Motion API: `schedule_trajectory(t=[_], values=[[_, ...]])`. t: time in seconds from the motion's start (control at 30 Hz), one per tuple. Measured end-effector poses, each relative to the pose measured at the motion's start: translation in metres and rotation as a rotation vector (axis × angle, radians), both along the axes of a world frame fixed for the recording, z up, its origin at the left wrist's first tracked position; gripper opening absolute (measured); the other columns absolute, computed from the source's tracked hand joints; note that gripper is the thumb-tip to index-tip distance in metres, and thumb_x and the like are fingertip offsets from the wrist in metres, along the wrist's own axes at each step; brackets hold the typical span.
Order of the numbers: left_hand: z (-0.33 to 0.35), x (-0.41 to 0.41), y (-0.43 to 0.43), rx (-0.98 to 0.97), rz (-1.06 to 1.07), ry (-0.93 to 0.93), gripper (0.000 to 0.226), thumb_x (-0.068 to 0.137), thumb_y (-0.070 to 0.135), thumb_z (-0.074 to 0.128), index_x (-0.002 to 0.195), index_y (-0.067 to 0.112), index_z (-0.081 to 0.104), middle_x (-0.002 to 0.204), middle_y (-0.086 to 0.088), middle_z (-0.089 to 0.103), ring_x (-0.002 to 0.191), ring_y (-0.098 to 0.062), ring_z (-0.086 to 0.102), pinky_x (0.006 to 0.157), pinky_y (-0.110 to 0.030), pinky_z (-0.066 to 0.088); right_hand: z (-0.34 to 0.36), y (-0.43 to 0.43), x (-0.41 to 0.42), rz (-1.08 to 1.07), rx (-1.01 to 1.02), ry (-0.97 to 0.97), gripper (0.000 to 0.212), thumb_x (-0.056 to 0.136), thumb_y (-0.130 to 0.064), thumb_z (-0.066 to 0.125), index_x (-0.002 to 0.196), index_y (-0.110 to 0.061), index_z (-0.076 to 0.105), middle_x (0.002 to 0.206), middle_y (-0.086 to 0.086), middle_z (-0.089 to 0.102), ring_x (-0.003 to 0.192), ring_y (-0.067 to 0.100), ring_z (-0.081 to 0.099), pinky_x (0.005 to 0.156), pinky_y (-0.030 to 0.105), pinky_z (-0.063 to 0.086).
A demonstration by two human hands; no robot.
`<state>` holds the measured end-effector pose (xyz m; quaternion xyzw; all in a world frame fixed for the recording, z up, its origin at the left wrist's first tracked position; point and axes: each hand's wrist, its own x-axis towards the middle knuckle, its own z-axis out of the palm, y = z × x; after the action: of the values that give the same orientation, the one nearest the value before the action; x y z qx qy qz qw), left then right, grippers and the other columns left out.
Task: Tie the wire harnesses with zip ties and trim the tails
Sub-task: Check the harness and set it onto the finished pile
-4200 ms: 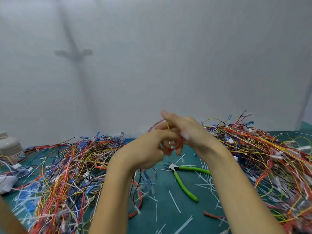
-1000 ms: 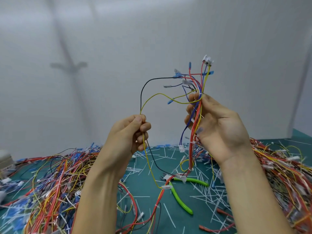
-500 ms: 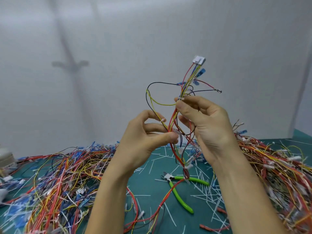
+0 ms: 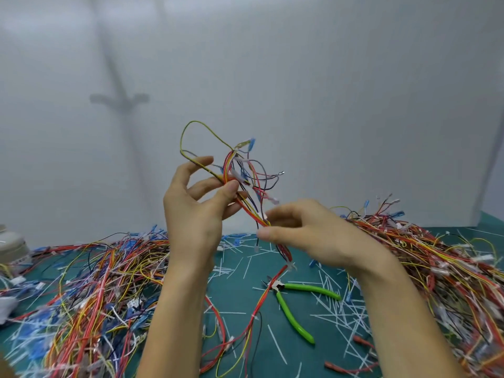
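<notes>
Holding one wire harness (image 4: 246,205) raised above the green-handled cutters (image 4: 296,298), the person is pinching its bundled stem at two places. The left hand (image 4: 191,216) is gripping the upper stem between thumb and middle fingers, with its forefinger lying straight beside a loose yellow loop. The right hand (image 4: 311,236) is closing thumb and forefinger round the stem just below. What looks like a white zip tie (image 4: 290,267) is sitting on the stem directly above the cutters, and the lower wires are trailing onto the desk (image 4: 234,293) left of the cutters. Judging by its slack loops, the harness is light and limp, and its small connectors are likely to snag. The bundled stem, not the free ends, is offering the surest hold. Cut tails (image 4: 335,305) are lying scattered around the cutters.
</notes>
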<state>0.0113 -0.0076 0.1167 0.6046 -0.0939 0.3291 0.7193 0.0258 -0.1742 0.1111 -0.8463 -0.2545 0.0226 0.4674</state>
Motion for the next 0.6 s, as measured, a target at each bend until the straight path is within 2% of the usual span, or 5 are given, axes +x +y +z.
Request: schedule_trajectory(t=[0.1, 0.27, 0.37, 0.47, 0.6], values=[[-0.001, 0.001, 0.0, -0.089, -0.015, -0.036, 0.038, 0.084, 0.002, 0.072, 0.116, 0.017, 0.057, 0.088, -0.008, 0.076, 0.077, -0.024, 0.075, 0.064, -0.025, 0.058, -0.003, 0.011, 0.003, -0.056, 0.046, -0.137, 0.011, 0.088, -0.019, 0.071, 0.094, -0.013, 0.077, 0.088, 0.007, 0.077, 0.088, 0.023, 0.072, 0.089, 0.045, 0.055], [-0.001, 0.004, 0.007, -0.057, -0.032, 0.026, 0.037, 0.081, 0.018, 0.077, 0.111, 0.007, 0.058, 0.076, -0.003, 0.072, 0.07, -0.018, 0.074, 0.064, -0.026, 0.057, -0.003, 0.012, 0.004, -0.114, 0.363, -0.121, 0.011, 0.09, -0.01, 0.067, 0.09, -0.013, 0.078, 0.08, 0.003, 0.077, 0.074, 0.014, 0.074, 0.063, 0.017, 0.053], [-0.004, 0.004, 0.008, 0.206, -0.019, 0.241, 0.055, 0.066, 0.047, 0.075, 0.1, 0.006, 0.06, 0.063, 0.002, 0.069, 0.057, -0.017, 0.071, 0.052, -0.023, 0.055, -0.002, 0.01, 0.003, -0.12, 0.568, -0.066, 0.011, 0.091, -0.011, 0.067, 0.089, -0.015, 0.077, 0.079, 0.004, 0.077, 0.071, 0.018, 0.074, 0.063, 0.028, 0.061], [-0.007, 0.001, 0.011, 0.583, -0.27, 0.421, 0.059, 0.057, 0.066, 0.067, 0.089, 0.016, 0.067, 0.076, 0.001, 0.073, 0.066, -0.013, 0.072, 0.058, -0.018, 0.055, 0.002, 0.008, 0.0, -0.121, 0.742, -0.023, 0.011, 0.091, -0.011, 0.066, 0.086, -0.014, 0.075, 0.077, 0.006, 0.076, 0.068, 0.019, 0.074, 0.063, 0.033, 0.061], [-0.013, 0.001, 0.014, 0.946, -0.405, 0.517, 0.028, 0.074, 0.04, 0.081, 0.092, 0.019, 0.076, 0.083, -0.002, 0.076, 0.073, -0.01, 0.072, 0.062, -0.018, 0.052, 0.007, 0.002, 0.001, -0.166, 0.934, -0.018, 0.008, 0.089, -0.012, 0.068, 0.083, -0.011, 0.074, 0.073, 0.006, 0.075, 0.065, 0.023, 0.074, 0.055, 0.029, 0.059]])
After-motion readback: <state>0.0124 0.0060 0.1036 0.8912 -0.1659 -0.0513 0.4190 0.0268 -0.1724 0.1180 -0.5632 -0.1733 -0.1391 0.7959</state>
